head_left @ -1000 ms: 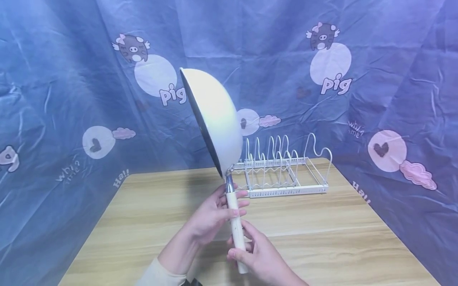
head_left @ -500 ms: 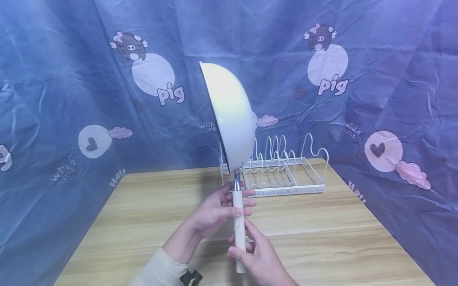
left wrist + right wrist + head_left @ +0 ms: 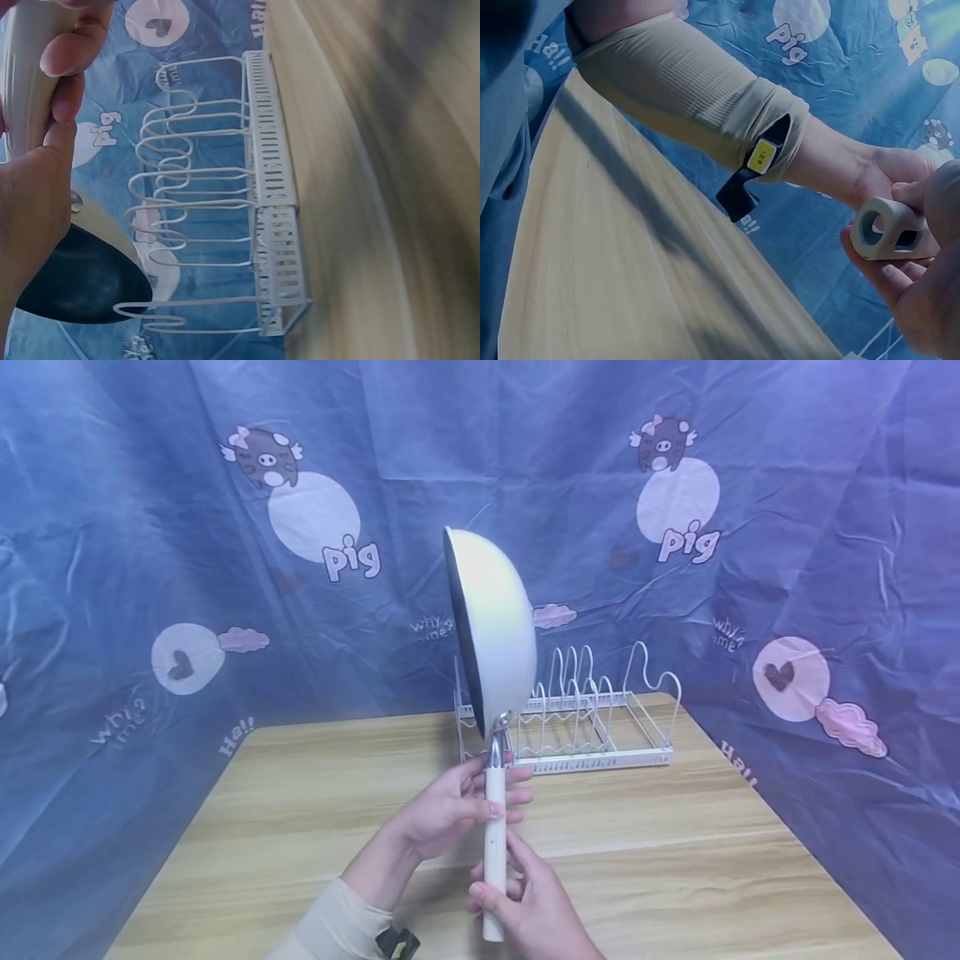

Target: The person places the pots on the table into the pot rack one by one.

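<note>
A deep white wok with a dark inside stands nearly upright in the air, its handle pointing down and its opening facing left. The left hand holds the upper part of the handle, thumb on the near side and fingers behind it. Lower down, the right hand grips the handle near its end. That hollow handle end shows between fingers and thumb in the right wrist view. Behind the wok, a white wire rack with several upright loops rests on the table, partly hidden by it.
The wood-grain table stretches around the hands. Blue cloth printed with pigs hangs behind and at both sides. A dark strap with a yellow label sits over the left sleeve.
The wok has swung from a leftward tilt to nearly upright and shifted right, then come down a little. Both hands keep their hold on the handle. The view has turned slightly right.
</note>
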A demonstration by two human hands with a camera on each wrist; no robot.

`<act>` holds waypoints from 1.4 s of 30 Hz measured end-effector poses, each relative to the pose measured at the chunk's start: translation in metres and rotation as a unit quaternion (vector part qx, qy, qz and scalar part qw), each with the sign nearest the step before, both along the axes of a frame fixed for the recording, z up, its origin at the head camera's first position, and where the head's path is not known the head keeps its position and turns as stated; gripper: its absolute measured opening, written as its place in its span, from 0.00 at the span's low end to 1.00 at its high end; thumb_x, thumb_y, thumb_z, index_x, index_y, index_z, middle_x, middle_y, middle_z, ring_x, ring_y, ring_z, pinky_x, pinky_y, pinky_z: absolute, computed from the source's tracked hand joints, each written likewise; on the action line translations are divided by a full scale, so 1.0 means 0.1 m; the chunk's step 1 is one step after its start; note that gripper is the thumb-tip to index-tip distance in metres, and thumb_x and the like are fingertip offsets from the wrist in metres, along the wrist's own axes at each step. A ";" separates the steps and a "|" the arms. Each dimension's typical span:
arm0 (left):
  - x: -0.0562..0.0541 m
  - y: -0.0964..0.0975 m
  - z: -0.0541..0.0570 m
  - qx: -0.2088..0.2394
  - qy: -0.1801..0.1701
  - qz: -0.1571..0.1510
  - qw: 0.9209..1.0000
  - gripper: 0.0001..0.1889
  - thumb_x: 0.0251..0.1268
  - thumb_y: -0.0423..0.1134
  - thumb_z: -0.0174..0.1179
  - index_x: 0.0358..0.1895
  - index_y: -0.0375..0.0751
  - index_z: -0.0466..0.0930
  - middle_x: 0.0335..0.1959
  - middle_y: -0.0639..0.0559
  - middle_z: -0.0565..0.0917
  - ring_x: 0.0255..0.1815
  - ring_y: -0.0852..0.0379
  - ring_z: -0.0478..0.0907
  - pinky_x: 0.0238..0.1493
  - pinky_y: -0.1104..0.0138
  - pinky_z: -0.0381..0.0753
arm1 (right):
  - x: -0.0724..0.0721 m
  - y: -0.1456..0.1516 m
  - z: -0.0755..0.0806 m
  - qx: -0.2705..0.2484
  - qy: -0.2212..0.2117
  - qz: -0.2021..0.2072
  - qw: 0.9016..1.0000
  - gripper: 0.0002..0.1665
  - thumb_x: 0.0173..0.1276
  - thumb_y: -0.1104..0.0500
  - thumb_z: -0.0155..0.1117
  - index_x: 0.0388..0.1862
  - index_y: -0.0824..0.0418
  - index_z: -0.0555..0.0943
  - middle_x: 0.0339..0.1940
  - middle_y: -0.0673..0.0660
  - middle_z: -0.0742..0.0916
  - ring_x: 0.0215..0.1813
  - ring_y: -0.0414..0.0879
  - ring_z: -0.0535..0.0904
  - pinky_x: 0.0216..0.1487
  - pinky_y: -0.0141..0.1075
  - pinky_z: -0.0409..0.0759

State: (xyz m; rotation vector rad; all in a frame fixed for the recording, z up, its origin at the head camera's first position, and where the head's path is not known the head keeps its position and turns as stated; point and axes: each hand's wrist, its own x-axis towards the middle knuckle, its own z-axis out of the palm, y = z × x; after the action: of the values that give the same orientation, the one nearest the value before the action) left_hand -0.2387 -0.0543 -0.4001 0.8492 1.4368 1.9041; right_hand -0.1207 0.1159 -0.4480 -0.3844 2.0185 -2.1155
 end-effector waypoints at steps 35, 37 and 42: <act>-0.17 -0.22 -0.45 -0.015 -0.107 -0.012 0.994 0.40 0.73 0.25 0.55 0.86 0.38 0.51 0.89 0.35 0.57 0.84 0.41 0.70 0.81 0.54 0.79 | -0.07 -0.24 -0.22 -0.047 -0.058 0.011 0.997 0.48 0.77 0.59 0.70 0.85 0.71 0.56 0.49 0.56 0.86 0.44 0.45 0.91 0.49 0.41 0.96; -0.18 -0.22 -0.46 -0.018 -0.111 -0.010 0.994 0.41 0.73 0.25 0.55 0.86 0.38 0.51 0.89 0.35 0.58 0.83 0.41 0.71 0.80 0.54 0.79 | -0.08 -0.25 -0.23 -0.046 -0.058 0.010 0.997 0.47 0.78 0.59 0.69 0.85 0.73 0.57 0.49 0.57 0.86 0.43 0.45 0.91 0.49 0.41 0.96; -0.19 -0.23 -0.48 -0.022 -0.122 -0.008 0.992 0.42 0.73 0.25 0.56 0.87 0.39 0.50 0.88 0.37 0.61 0.84 0.42 0.71 0.80 0.54 0.79 | -0.09 -0.25 -0.24 -0.050 -0.064 0.006 0.997 0.47 0.78 0.60 0.69 0.84 0.75 0.56 0.48 0.56 0.86 0.43 0.45 0.91 0.47 0.40 0.96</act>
State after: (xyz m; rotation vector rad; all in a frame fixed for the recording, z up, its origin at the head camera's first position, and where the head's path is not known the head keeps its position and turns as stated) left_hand -0.2578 -0.0772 -0.4483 0.5825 1.3137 1.8833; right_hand -0.1297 0.0904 -0.4721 -0.2676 1.8421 -2.1813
